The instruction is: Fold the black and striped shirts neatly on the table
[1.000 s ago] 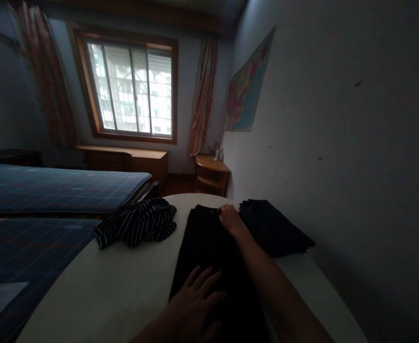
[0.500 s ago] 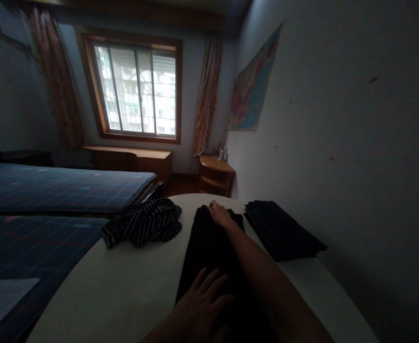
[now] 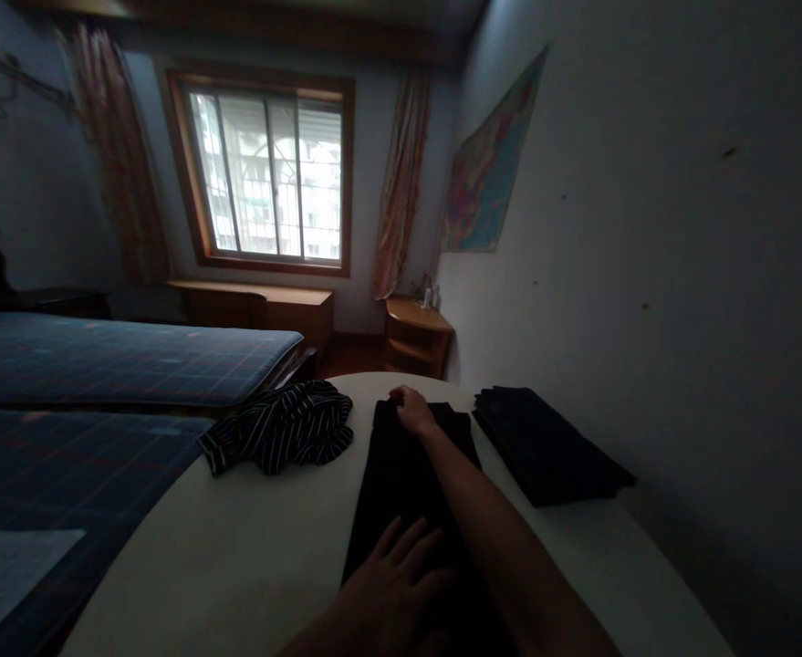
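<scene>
Long and narrow, a pair of black trousers (image 3: pixel 401 474) lies folded lengthwise on the white round table (image 3: pixel 236 538) in front of me. My right hand (image 3: pixel 412 411) reaches to their far end, its fingers curled closed on the top edge. Nearer to me, my left hand (image 3: pixel 393 584) rests flat on the cloth with its fingers spread. The near end of the trousers is dark and partly hidden by my arms.
A crumpled black-and-white striped garment (image 3: pixel 284 429) lies at the table's left edge. Folded dark clothes (image 3: pixel 547 445) lie on the right, near the wall (image 3: pixel 681 383). A bed with a blue checked mattress (image 3: pixel 133 360) stands at the left. Beyond the table is a corner shelf (image 3: pixel 418 318).
My right hand has shifted slightly left along the far edge of the trousers. My left hand stays flat on the cloth. The whole view has turned a little.
</scene>
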The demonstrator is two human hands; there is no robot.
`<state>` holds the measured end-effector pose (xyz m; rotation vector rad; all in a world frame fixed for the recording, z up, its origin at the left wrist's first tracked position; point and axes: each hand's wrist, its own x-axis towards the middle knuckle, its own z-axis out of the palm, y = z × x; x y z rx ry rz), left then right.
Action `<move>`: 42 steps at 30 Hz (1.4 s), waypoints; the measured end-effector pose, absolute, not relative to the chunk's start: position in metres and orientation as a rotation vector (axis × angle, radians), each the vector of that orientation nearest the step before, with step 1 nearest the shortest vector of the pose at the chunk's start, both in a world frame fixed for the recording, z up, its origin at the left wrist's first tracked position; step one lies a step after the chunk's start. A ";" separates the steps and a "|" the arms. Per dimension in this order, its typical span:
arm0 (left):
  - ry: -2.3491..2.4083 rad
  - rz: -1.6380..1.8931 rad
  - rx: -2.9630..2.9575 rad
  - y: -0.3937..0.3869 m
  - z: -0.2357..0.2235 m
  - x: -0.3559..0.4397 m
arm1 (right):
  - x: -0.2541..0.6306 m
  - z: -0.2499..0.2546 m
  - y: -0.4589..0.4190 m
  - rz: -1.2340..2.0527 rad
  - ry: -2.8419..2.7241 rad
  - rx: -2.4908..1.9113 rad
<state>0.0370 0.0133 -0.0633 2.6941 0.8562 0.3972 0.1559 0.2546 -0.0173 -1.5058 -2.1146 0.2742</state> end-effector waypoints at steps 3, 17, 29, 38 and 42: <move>0.862 0.390 2.692 0.013 -0.061 0.037 | 0.142 -0.018 0.241 0.127 -2.142 -1.533; 0.850 0.345 2.683 0.014 -0.054 0.040 | 0.120 -0.028 0.249 -0.042 -2.362 -1.628; 0.872 0.339 2.649 0.011 -0.047 0.039 | 0.136 -0.028 0.245 0.096 -2.577 -1.202; 0.952 0.299 2.670 0.006 -0.040 0.043 | 0.184 -0.037 0.199 0.327 -2.827 -1.001; 0.972 0.247 2.650 0.003 -0.034 0.043 | 0.176 -0.045 0.206 0.328 -2.815 -1.136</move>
